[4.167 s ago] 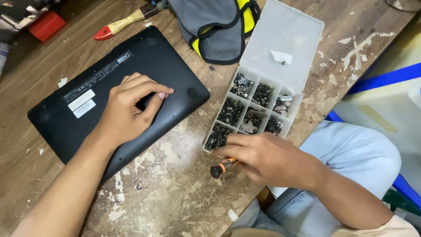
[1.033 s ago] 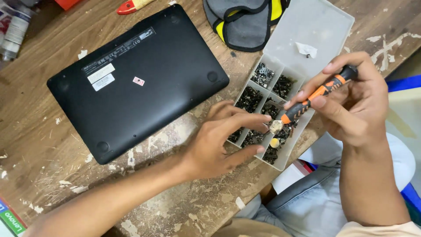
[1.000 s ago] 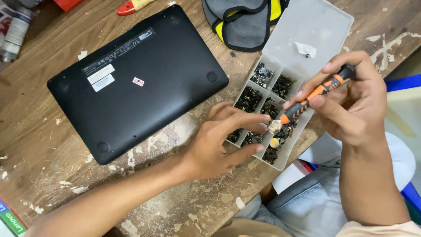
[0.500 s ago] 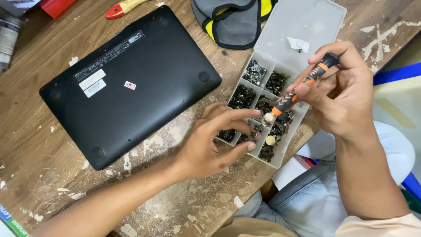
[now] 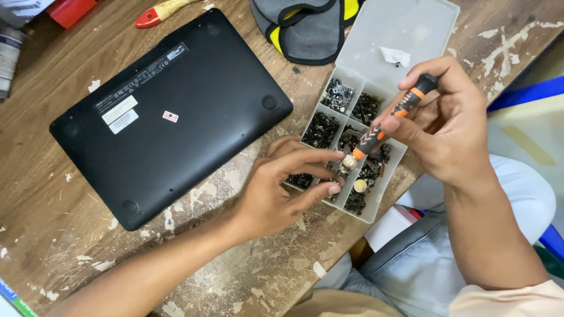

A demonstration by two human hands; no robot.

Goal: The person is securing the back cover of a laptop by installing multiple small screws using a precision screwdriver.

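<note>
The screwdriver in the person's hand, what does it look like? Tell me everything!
The screwdriver is small and slim, with a black handle marked by orange bands and chevrons and a silvery metal tip. It slants down to the left, tip low over the clear plastic screw box. The right hand grips its upper handle, a finger on the end cap. The left hand pinches at the tip with its fingertips.

Right hand [image 5: 452, 126] holds a screwdriver [image 5: 385, 126] whose tip the left hand [image 5: 282, 191] pinches over the screw box [image 5: 405, 35]
</note>
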